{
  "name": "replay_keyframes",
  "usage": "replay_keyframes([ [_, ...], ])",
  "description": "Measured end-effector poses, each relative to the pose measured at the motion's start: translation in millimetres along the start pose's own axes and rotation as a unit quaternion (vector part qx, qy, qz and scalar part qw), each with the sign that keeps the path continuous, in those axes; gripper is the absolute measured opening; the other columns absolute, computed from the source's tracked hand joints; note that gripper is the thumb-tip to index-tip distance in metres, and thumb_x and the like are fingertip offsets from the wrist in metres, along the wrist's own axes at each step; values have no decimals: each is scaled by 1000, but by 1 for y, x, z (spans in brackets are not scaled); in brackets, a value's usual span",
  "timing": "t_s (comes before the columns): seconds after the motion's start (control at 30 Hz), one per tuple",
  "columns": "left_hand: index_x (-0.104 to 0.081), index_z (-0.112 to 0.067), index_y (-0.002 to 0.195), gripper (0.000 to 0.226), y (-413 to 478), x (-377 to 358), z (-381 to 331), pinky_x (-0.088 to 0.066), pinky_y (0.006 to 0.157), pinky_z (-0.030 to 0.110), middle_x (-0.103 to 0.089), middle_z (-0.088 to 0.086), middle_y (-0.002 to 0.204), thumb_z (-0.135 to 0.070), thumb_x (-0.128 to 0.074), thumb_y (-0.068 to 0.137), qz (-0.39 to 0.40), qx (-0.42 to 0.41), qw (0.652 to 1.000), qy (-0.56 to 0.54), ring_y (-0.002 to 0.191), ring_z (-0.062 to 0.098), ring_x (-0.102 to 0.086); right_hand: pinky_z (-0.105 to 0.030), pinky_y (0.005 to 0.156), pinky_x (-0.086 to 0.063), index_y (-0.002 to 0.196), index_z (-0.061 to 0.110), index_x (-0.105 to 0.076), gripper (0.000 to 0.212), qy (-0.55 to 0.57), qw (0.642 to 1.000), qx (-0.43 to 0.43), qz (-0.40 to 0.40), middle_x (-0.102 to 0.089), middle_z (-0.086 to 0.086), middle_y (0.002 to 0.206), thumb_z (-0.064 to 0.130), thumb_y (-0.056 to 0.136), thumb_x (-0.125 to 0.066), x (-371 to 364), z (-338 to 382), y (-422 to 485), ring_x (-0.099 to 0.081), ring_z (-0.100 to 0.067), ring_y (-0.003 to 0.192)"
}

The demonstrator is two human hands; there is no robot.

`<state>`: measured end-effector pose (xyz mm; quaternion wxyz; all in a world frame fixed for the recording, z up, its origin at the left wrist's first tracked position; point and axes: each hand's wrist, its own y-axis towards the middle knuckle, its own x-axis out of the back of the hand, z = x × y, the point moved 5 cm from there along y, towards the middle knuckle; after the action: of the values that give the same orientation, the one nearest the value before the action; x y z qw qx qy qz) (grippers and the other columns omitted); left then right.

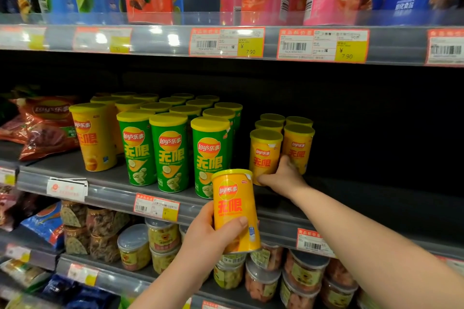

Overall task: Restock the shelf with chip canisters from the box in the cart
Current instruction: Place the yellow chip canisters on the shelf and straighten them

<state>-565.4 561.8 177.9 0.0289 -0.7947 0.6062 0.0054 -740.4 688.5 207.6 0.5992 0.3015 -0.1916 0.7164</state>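
The left hand [208, 236] grips a yellow can [234, 208] round its lower half before the shelf [113, 190], the right hand [282, 178] clasps a shelved can [265, 153] at its base; both look light, stiff, slick, best held mid-body

Product fronts are evenly and brightly lit. The recess of the middle shelf [364, 198] at centre right falls into deep shadow. White glare spots wash out the price labels [101, 39] at upper left. Wide-angle distortion tilts horizontal lines; the left edge and top of the frame are soft.
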Motion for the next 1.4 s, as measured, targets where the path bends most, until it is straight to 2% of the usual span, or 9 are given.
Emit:
replay_keyframes([
  [0.27, -53, -34, 103, 39, 1, -4, -3, -53, 68, 23, -69, -5, 100, -36, -78, 74, 2, -7, 1000, 7, 84, 10, -70, -32, 85, -41, 128, 13, -38, 67, 12, 1000, -3, -11, -51, -9, 128, 29, 76, -77, 2, 0, 2, -52, -27, 116],
  [0.5, -55, -34, 103, 49, 10, -16, -17, -54, 71, 24, -70, -7, 96, -45, -71, 58, 15, -50, 998, 33, 82, 7, -69, -29, 83, -46, 128, 16, -49, 52, 97, 995, 6, -8, -56, -3, 122, 41, 85, -66, 24, -1, -17, -55, -19, 107],
  [0.57, -54, -36, 103, 50, 15, -24, -24, -54, 73, 25, -70, -9, 97, -46, -71, 58, 17, -72, 996, 47, 83, 5, -69, -35, 89, -49, 116, 23, -59, 45, 163, 985, 26, 51, -64, 1, 115, 55, 85, -59, 28, 4, -31, -59, -17, 107],
  [0.67, -50, -44, 100, 53, 22, -37, -34, -55, 77, 28, -67, -13, 97, -50, -75, 54, 12, -122, 989, 86, 84, 1, -66, -43, 94, -51, 116, 31, -57, 70, 268, 948, 51, 166, -68, 2, 114, 77, 63, -60, 31, 8, -55, -64, -19, 108],
  [0.83, -42, -51, 110, 65, 39, -64, -44, -55, 80, 26, -61, -14, 109, -58, -72, 53, 40, -213, 957, 195, 95, 1, -61, -29, 87, -54, 109, 40, -49, 54, 217, 963, 90, 131, -63, 7, 117, 42, 66, -80, 51, 7, -69, -63, -8, 104],
  [0.93, -31, -40, 138, 92, 53, -69, -32, -47, 96, 33, -50, -8, 128, -74, -59, 57, 49, -227, 914, 333, 116, 10, -51, -31, 92, -50, 119, 36, -44, 55, 193, 976, 77, 64, -58, 8, 120, 31, 75, -77, 66, -4, -62, -57, -10, 110],
  [1.07, -37, -30, 138, 96, 58, -66, -17, -37, 101, 33, -44, -4, 136, -85, -23, 60, 35, -243, 734, 633, 125, 20, -41, -41, 102, -44, 142, 22, -30, 83, 146, 989, 7, -28, -48, -2, 139, 30, 76, -78, 77, -25, -44, -48, -23, 126],
  [1.13, -38, -31, 137, 97, 58, -67, -10, -35, 99, 33, -41, -5, 139, -83, -13, 60, 50, -252, 682, 685, 127, 20, -39, -40, 101, -43, 143, 19, -28, 81, 123, 992, 2, -34, -45, -6, 143, 27, 79, -76, 76, -29, -36, -47, -25, 127],
  [1.4, -42, -29, 134, 100, 60, -67, -8, -35, 96, 35, -43, -4, 137, -79, -6, 57, 40, -262, 672, 692, 124, 21, -40, -40, 104, -39, 143, 13, -24, 91, 54, 998, -7, -20, -42, -10, 144, 23, 73, -81, 60, -38, -22, -44, -27, 130],
])
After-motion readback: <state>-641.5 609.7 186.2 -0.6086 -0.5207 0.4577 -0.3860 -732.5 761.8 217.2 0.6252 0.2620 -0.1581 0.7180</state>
